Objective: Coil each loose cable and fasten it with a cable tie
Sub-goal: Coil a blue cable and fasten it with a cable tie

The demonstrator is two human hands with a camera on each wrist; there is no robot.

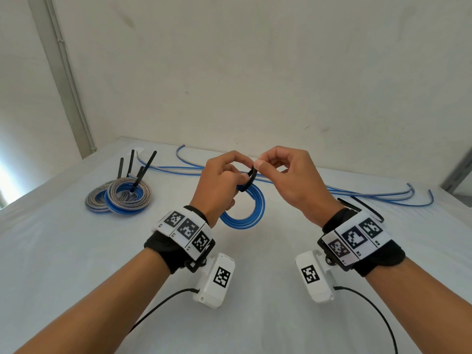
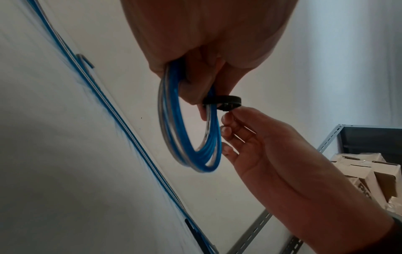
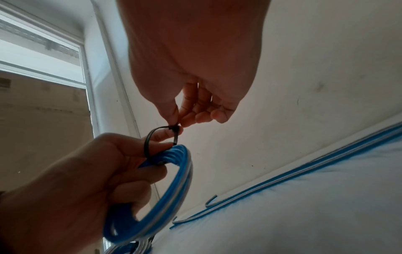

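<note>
My left hand [image 1: 224,175] grips a coil of blue and silver cable [image 1: 245,210] and holds it upright above the table. A black cable tie [image 1: 249,178] loops round the top of the coil [image 3: 172,185]. My right hand [image 1: 278,169] pinches the tie's head [image 3: 175,128] between thumb and forefinger, its other fingers loosely curled. In the left wrist view the tie [image 2: 222,102] forms a small loose ring beside the coil [image 2: 189,130]. The tie is not drawn tight.
Two tied coils [image 1: 120,198] with black tie tails sticking up lie at the left of the white table [image 1: 76,251]. Several loose blue cables [image 1: 357,192] run along the back and right. Spare black ties [image 1: 367,208] lie by my right wrist. A metal shelf [image 2: 326,147] stands right.
</note>
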